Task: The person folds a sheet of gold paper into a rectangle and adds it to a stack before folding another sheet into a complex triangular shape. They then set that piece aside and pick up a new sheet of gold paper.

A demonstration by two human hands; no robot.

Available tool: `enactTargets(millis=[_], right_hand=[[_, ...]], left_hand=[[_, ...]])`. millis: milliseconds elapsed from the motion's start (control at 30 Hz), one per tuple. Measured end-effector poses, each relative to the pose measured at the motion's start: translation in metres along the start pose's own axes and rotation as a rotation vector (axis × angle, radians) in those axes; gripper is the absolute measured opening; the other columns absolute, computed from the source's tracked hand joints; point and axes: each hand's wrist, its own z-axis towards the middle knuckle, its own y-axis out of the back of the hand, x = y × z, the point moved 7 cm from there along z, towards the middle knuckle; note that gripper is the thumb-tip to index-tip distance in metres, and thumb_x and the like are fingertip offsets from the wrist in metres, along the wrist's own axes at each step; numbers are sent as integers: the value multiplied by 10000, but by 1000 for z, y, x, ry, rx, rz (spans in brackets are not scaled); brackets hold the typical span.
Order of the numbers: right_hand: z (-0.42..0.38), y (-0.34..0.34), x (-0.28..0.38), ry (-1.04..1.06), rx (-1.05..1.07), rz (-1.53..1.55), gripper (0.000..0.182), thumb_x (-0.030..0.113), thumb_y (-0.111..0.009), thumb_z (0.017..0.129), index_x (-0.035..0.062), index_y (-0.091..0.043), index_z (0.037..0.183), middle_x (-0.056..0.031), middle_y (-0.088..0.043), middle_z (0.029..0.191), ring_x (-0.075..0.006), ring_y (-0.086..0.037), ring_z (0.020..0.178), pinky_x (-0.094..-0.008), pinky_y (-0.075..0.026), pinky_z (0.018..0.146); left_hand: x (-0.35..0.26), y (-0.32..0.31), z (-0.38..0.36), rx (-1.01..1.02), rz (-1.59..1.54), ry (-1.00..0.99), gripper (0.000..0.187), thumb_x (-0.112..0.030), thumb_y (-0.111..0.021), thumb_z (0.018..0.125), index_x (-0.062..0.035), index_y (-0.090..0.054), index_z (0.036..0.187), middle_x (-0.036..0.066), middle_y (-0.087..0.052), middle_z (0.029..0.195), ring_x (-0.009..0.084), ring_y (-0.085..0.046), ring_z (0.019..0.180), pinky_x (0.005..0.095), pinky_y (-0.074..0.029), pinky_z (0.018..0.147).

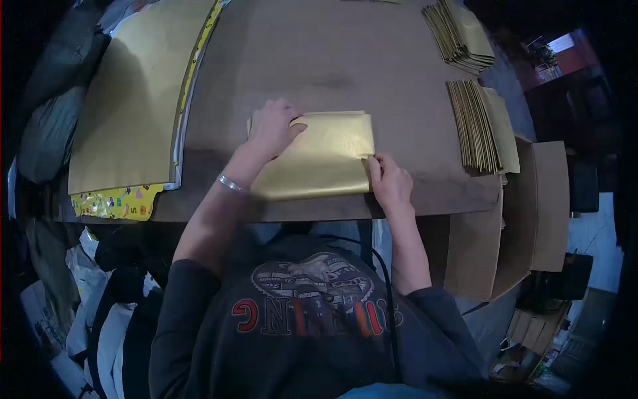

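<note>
Head view, gold folded sheet (325,156) under left hand (271,128), right hand (389,181) pinching its edge.

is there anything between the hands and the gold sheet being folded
Nothing visible. The left hand lies flat on the folded gold sheet, and the right hand pinches its right edge. Both touch it directly.

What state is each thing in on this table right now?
Gold sheet: folded, flat on the table.
Left hand: open, pressing the sheet's upper left.
Right hand: fingers pinching the sheet's right edge.
Folded gold stacks: piled, untouched.
Large gold sheets: unfolded, lying flat.
Cardboard box: open.
</note>
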Motion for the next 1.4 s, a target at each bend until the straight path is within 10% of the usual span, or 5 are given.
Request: enactTargets(millis=[600, 833, 967, 1400], right_hand=[[10, 2, -2, -23, -21, -31, 349, 402, -520, 939, 72, -633, 941, -136, -672, 767, -365, -641, 769, -469, -489, 693], [18, 4, 90, 728, -152, -20, 309, 261, -611, 880, 52, -603, 1108, -141, -596, 1155, -339, -549, 1089, -445, -428, 954], [41, -54, 83, 545, 199, -259, 614, 458, -477, 937, 104, -374, 1428, -156, -222, 1543, -325, -154, 1442, -532, -154, 1143], [45, -58, 82, 508, 211, -321, 631, 536, -342, 965, 152, -323, 1465, -129, -182, 1563, -303, -134, 1452, -566, -113, 1145]], left_hand=[[14, -17, -4, -156, -55, 26, 177, -250, -627, 838, -146, -708, 956, 42, -605, 1024, 276, -560, 993, 462, -461, 828], [9, -11, -4, -126, -31, 75, 192, -238, -646, 811, -166, -700, 981, 46, -610, 983, 269, -562, 1002, 458, -455, 847], [2, -6, -12, -242, -5, -33, 216, -217, -647, 807, -148, -677, 1010, 39, -604, 1050, 252, -550, 1024, 443, -421, 869], [10, 1, -50, -186, 33, -130, 372, -321, -678, 800, -132, -625, 1116, 75, -556, 1215, 284, -496, 1159, 485, -382, 958]])
